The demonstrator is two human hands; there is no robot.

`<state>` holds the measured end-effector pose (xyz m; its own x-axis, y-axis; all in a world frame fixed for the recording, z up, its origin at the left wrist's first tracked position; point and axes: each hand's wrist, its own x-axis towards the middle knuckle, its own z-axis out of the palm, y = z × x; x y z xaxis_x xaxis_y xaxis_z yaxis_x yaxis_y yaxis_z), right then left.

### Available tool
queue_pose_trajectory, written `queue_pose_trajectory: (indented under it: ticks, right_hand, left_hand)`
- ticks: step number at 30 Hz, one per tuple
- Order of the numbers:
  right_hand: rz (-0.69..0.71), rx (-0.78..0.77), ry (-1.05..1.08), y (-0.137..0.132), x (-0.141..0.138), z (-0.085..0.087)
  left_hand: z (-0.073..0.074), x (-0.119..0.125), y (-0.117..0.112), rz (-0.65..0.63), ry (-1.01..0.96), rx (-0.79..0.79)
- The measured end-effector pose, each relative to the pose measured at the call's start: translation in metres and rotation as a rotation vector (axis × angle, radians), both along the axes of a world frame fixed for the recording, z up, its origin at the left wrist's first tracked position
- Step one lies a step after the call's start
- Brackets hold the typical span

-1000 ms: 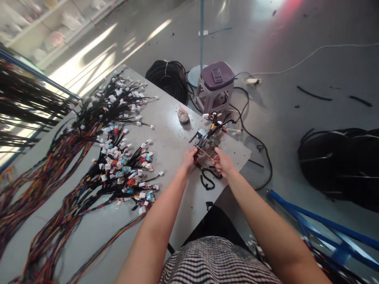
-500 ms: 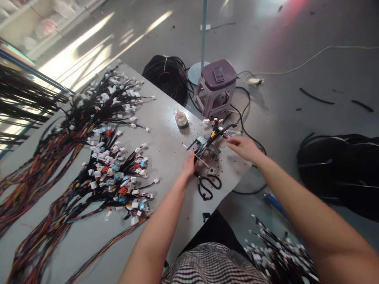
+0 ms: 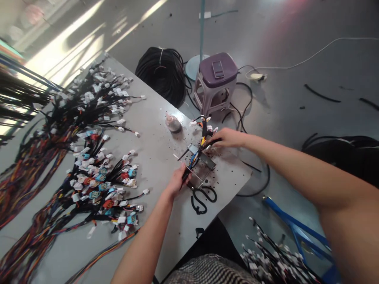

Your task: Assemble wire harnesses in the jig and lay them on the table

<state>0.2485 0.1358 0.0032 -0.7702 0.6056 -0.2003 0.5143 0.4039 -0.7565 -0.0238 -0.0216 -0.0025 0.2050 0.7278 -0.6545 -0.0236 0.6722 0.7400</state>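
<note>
A wire harness with a black wrap, coloured wires and white connectors slants across a small metal frame on the table corner. My left hand is closed around its lower black end. Higher up, my right hand has its fingers pinched on a black-wrapped branch of the harness; its fingertips are partly hidden. Black-handled scissors lie just below the frame, near my left hand. Beyond the harness, a small squeeze bottle with dark contents stands on the table.
Bundled harnesses with many connectors cover the left of the table. Past the far edge are a coil of black tubing and a purple-topped stool bearing a phone. A blue metal frame and more harnesses lie at lower right.
My right hand has come left from beside the harness onto its black branch. My left hand still holds the lower end. The table and its things sit further left in view.
</note>
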Motion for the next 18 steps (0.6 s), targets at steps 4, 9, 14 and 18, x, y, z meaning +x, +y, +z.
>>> queue_pose_trajectory:
  ticks: [4, 9, 14, 18]
  right_hand:
    - [-0.311, -0.208, 0.006, 0.009, 0.053, 0.013]
    - [-0.485, -0.457, 0.165, -0.002, 0.035, 0.022]
    - [-0.322, -0.593, 0.230, -0.005, -0.022, 0.016]
    - [-0.068, -0.326, 0.080, -0.016, -0.053, 0.007]
  left_hand:
    - [0.000, -0.013, -0.003, -0.087, -0.107, 0.021]
    - [-0.001, -0.022, 0.010, -0.169, -0.135, -0.023]
    - [-0.002, -0.023, 0.022, -0.106, -0.264, -0.064]
    - [-0.006, -0.020, 0.021, -0.106, -0.341, -0.122]
